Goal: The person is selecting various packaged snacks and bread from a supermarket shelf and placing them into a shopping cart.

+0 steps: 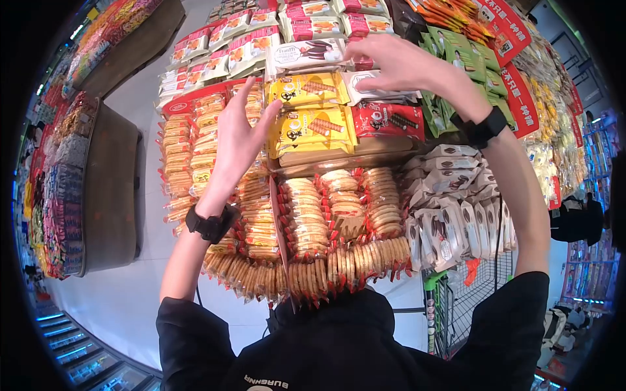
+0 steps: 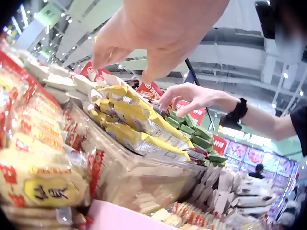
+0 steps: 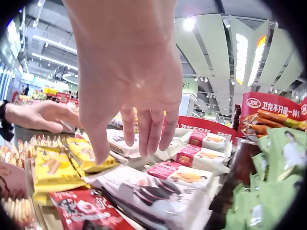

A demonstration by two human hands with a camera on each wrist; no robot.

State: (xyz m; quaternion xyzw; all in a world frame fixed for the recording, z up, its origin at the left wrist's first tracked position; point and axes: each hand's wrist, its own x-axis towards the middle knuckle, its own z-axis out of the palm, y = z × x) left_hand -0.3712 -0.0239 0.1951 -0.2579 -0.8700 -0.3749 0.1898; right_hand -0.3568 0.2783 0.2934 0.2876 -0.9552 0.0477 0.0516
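My left hand hovers with fingers and thumb spread beside the yellow wafer-roll packets, holding nothing. Over the white packets, my right hand reaches in from the right, its fingers loosely bent and apart. In the right wrist view its fingertips hang just above a white packet with a dark picture, with nothing between them. Another white packet lies flat behind the yellow ones. A red wafer-roll packet sits right of the yellow stack, nearer me than the right hand.
Stacked biscuits in clear wrap fill the near compartments. White-grey packets stand at the near right, green packets at the far right. Pink-and-white packets lie at the back. A wire shopping cart stands by my right side.
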